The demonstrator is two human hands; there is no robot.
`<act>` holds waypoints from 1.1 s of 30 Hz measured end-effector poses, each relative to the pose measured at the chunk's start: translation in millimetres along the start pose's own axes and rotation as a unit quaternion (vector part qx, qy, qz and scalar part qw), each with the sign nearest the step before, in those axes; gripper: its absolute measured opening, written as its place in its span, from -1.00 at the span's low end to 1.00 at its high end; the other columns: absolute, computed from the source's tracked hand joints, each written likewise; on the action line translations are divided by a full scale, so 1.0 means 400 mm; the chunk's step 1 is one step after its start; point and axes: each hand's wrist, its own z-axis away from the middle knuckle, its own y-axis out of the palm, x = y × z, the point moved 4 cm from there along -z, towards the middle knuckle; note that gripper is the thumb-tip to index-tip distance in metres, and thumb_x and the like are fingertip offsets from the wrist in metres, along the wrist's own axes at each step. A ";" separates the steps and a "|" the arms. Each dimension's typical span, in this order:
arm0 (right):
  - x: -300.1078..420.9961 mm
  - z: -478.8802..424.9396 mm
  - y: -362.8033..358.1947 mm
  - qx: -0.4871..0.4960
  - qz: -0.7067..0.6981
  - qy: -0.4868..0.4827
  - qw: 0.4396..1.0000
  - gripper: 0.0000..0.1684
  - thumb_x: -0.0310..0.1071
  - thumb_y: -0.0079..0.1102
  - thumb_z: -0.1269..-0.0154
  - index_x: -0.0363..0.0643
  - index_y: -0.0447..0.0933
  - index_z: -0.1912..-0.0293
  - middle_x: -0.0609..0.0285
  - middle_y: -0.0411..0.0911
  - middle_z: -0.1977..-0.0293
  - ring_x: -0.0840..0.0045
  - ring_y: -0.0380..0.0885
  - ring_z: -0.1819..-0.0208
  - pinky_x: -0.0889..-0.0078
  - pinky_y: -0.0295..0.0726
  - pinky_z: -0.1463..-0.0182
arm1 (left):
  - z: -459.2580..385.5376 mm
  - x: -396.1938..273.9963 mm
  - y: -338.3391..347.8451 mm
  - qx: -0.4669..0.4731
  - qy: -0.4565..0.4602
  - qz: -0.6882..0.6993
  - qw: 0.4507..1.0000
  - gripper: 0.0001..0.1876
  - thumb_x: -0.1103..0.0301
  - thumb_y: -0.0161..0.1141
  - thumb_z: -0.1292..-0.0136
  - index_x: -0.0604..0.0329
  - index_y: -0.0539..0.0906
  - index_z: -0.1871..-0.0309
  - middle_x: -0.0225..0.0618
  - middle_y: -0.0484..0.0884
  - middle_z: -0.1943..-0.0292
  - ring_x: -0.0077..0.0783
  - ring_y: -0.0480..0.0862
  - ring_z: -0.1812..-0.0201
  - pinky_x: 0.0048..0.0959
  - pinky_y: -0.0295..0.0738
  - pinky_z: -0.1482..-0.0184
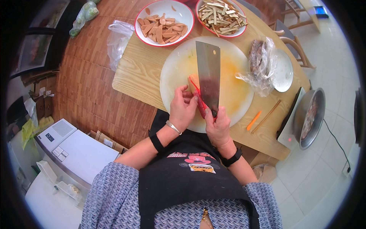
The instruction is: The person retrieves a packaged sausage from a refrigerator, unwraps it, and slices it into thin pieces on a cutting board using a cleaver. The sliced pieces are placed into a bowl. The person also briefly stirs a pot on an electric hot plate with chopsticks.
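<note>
A cleaver (209, 68) with a broad steel blade is in my right hand (218, 124), its blade pointing away from me over the round white cutting board (177, 65). Reddish smears mark the lower blade. My left hand (183, 107) holds a sausage (194, 79) in a red wrapper (201, 103), just left of the blade. The wrapper is slit and peeled back at the far end, where pale pink meat shows. The sausage's near end is partly hidden by my right hand and the blade.
Behind the board stand a bowl of sliced sausage (164, 30) and a bowl of cut strips (221, 18). To the right are a plastic bag of dark meat (258, 60), a white plate (283, 71), an orange peeler or knife (254, 120), chopsticks (266, 116) and a metal basin (316, 97).
</note>
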 end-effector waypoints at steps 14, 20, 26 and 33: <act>-0.049 -0.010 0.003 -0.013 -0.164 0.119 0.979 -0.83 -0.49 0.21 -0.44 -0.31 0.44 0.07 0.21 0.61 0.36 0.69 0.52 0.37 0.47 0.57 0.32 | 0.006 -0.006 0.049 0.007 -0.139 0.077 0.987 -0.49 0.57 0.32 -0.23 0.54 0.44 -0.22 -0.11 0.73 0.09 -0.38 0.74 0.09 -0.44 0.67 0.04; -0.077 -0.002 0.009 -0.006 -0.242 0.181 0.953 -0.83 -0.48 0.19 -0.46 -0.30 0.43 0.05 0.30 0.59 0.27 0.71 0.50 0.31 0.55 0.57 0.23 | -0.006 0.022 0.050 0.063 -0.184 0.132 0.972 -0.56 0.58 0.30 -0.24 0.55 0.48 -0.17 -0.13 0.72 0.11 -0.37 0.74 0.12 -0.47 0.66 0.10; -0.052 -0.009 0.014 -0.009 -0.307 0.217 0.927 -0.85 -0.47 0.15 -0.50 -0.25 0.40 0.04 0.35 0.53 0.34 0.80 0.45 0.40 0.61 0.52 0.38 | 0.012 0.003 0.044 0.027 -0.172 0.119 0.978 -0.47 0.52 0.35 -0.22 0.52 0.43 -0.23 -0.11 0.69 0.06 -0.39 0.72 0.12 -0.47 0.65 0.10; -0.019 -0.008 0.027 -0.032 -0.308 0.215 0.926 -0.87 -0.46 0.16 -0.50 -0.23 0.41 0.05 0.40 0.51 0.37 0.83 0.40 0.44 0.65 0.46 0.41 | 0.016 0.007 0.037 0.051 -0.136 0.123 0.982 -0.40 0.48 0.32 -0.23 0.46 0.36 -0.30 -0.15 0.64 0.06 -0.43 0.67 0.09 -0.46 0.63 0.07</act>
